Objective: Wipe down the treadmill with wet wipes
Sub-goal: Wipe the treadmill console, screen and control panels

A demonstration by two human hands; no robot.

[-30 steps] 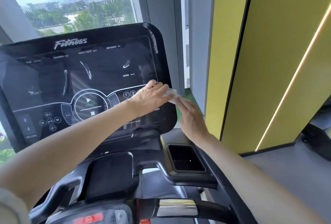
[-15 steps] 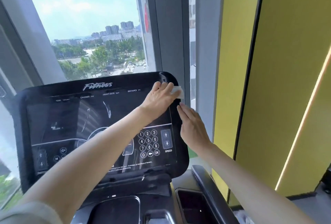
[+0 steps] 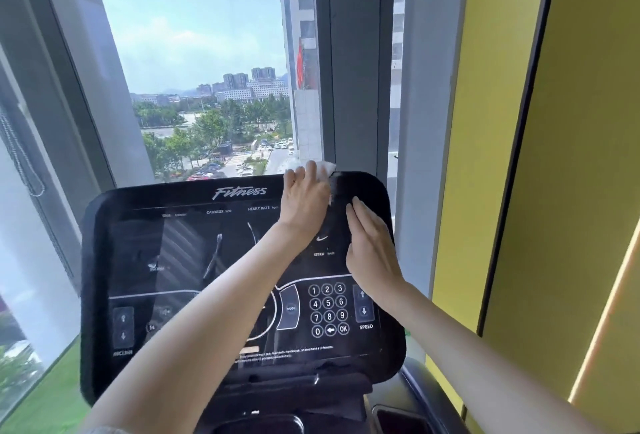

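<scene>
The treadmill's black console (image 3: 166, 260) fills the lower middle of the head view, with "Fitness" printed along its top. My left hand (image 3: 304, 198) lies with straight fingers over the console's top edge, right of the logo, pressing a white wet wipe (image 3: 327, 167) against it. A corner of the wipe sticks out past my fingertips. My right hand (image 3: 370, 246) rests flat on the console's right side, fingers together and pointing up, just right of the left hand.
A number keypad (image 3: 328, 309) and speed arrows sit below my right hand. A dark cup holder (image 3: 398, 419) shows at the bottom right. A large window (image 3: 194, 87) stands behind the console and a yellow wall panel (image 3: 485, 121) to the right.
My left hand slid the wipe up the console's right side to the top edge. My right hand followed upward along the right side. The camera tilted up.
</scene>
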